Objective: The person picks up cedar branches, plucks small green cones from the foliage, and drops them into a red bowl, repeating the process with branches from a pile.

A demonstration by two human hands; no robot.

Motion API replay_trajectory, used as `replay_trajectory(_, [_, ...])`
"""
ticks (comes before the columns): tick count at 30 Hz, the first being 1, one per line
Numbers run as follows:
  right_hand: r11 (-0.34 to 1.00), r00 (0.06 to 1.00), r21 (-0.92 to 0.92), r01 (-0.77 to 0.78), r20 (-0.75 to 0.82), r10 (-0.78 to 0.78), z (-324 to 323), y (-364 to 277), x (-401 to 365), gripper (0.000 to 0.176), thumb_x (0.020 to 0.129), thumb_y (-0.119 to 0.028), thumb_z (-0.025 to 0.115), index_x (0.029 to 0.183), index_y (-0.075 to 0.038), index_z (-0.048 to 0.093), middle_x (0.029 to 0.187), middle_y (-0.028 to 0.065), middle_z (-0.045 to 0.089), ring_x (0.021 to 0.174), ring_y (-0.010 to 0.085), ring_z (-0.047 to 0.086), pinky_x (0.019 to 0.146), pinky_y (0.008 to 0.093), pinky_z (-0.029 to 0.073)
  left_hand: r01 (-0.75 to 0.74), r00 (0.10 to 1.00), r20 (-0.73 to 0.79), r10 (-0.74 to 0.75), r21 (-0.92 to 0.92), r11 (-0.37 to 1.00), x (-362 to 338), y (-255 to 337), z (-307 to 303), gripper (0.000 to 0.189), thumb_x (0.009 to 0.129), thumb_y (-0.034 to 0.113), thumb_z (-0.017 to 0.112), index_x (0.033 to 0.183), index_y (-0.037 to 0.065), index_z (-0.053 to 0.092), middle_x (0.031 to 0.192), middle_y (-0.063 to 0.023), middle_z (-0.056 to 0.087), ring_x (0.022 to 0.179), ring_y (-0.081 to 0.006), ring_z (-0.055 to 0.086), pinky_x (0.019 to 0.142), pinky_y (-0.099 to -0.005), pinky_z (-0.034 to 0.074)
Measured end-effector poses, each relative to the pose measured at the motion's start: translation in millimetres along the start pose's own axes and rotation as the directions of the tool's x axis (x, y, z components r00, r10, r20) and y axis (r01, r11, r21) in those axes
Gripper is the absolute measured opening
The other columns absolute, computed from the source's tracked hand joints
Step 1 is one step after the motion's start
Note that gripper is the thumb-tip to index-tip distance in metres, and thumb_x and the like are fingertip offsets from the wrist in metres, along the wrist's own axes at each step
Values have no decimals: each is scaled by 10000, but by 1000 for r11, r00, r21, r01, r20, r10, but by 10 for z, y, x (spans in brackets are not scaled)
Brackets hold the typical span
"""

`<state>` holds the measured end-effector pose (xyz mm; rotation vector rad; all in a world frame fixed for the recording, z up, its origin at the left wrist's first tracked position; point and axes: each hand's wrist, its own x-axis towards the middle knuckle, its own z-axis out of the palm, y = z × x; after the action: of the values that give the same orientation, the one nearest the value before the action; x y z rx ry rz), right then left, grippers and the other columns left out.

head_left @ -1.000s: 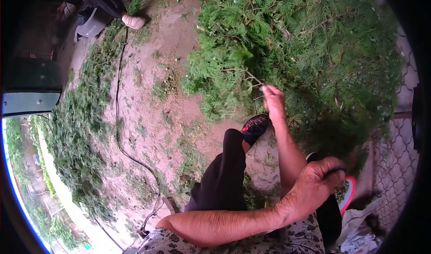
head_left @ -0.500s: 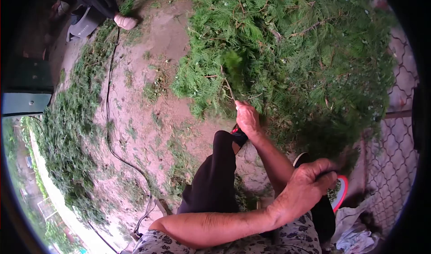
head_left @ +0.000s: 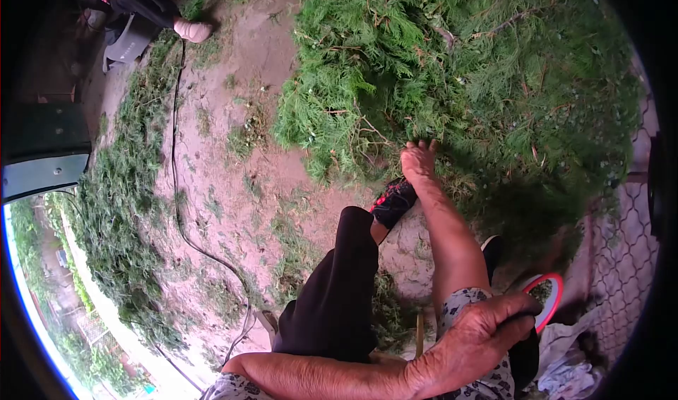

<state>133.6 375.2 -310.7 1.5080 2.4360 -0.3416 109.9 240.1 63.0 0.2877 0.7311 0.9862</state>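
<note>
My right hand (head_left: pixel 419 161) reaches to the near edge of a big heap of green conifer branches (head_left: pixel 395 54), fingers apart and touching the foliage. A thin bare twig (head_left: pixel 374 128) lies just left of those fingertips. Across my lap, my left hand (head_left: pixel 487 333) is curled, thumb and fingers closed round something I cannot make out. Dark, blurred foliage (head_left: pixel 526 220) lies beyond it. Beside this hand is a round thing with a red and white rim (head_left: pixel 554 304), partly hidden by the hand.
A black cable (head_left: pixel 176 181) runs along the dirt ground, with scattered green clippings (head_left: pixel 116 223) to its left. Another person's leg and shoe (head_left: pixel 192 30) show at top left. Crumpled cloth (head_left: pixel 568 372) lies at lower right, beside patterned paving (head_left: pixel 618 259).
My right hand has let go of the twig and moved right and slightly up, its fingers spreading. My left hand has shifted a little down, still curled.
</note>
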Motion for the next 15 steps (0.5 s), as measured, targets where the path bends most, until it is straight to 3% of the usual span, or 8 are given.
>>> replay_trajectory(3, [993, 989, 97, 66, -141, -52, 191, 309, -70, 210, 725, -119, 529, 890, -110, 660, 940, 114, 609, 923, 296, 547, 915, 530, 322, 56, 998, 34, -60, 116, 992, 10, -163, -60, 200, 830, 49, 519, 1020, -9, 541, 815, -111, 601, 749, -153, 566, 712, -263, 441])
replay_trajectory(4, [887, 957, 449, 108, -288, 29, 99, 407, -239, 188, 669, -53, 582, 842, -95, 644, 811, 136, 613, 790, 300, 582, 758, 423, 442, 51, 998, 41, -56, 114, 992, 22, -193, -61, 200, 830, 49, 519, 1020, -9, 541, 815, -111, 601, 749, -153, 566, 712, -263, 441])
replay_trajectory(5, [891, 957, 442, 102, -288, 33, 16, 440, -366, 188, 669, -53, 582, 842, -95, 644, 811, 136, 613, 790, 300, 582, 758, 423, 442, -24, 999, 33, 20, 124, 992, 34, -219, -50, 198, 824, 41, 518, 1013, -11, 543, 803, -116, 598, 745, -154, 566, 709, -267, 441])
replay_trajectory(7, [776, 868, 628, 54, -415, 274, -59, 507, -617, 192, 601, 19, 599, 776, -58, 622, 795, 150, 605, 720, 301, 588, 650, 371, 461, -93, 995, 32, 90, 125, 988, 41, -260, -17, 196, 817, 33, 518, 1006, -14, 544, 791, -120, 595, 741, -156, 567, 706, -270, 441])
replay_trajectory(9, [889, 886, 455, 46, -431, 174, 146, 745, -828, 100, 636, -1, 575, 731, -27, 590, 766, 161, 597, 713, 319, 583, 637, 413, 452, -9, 999, 50, 3, 123, 992, 53, -269, -11, 168, 876, 54, 493, 1031, 10, 537, 795, -1, 541, 759, -59, 498, 693, -207, 421])
replay_trajectory(11, [943, 964, 299, -149, -168, 205, 292, 993, -1066, 94, 729, -82, 550, 799, -35, 591, 789, 190, 590, 729, 359, 563, 633, 392, 453, -38, 998, 47, 33, 124, 992, 83, -302, 5, 153, 870, 39, 486, 1007, 2, 543, 769, -10, 540, 730, -56, 500, 671, -206, 427])
replay_trajectory(13, [973, 957, 185, -137, -227, 178, 91, 1260, -1223, 130, 762, -144, 545, 765, -20, 585, 765, 200, 574, 696, 360, 558, 618, 399, 451, 15, 999, 40, -23, 188, 982, 109, -293, 23, 143, 864, 30, 482, 986, -5, 547, 766, -18, 547, 718, -52, 503, 643, -208, 432])
replay_trajectory(15, [901, 823, 380, -209, -429, 372, -109, 1459, -1310, 128, 814, -130, 522, 761, -24, 570, 682, 145, 556, 577, 283, 538, 530, 375, 444, 58, 998, 14, -60, 128, 990, 113, -330, 82, 145, 858, 25, 479, 980, 1, 553, 733, -16, 541, 678, -54, 498, 602, -208, 430])
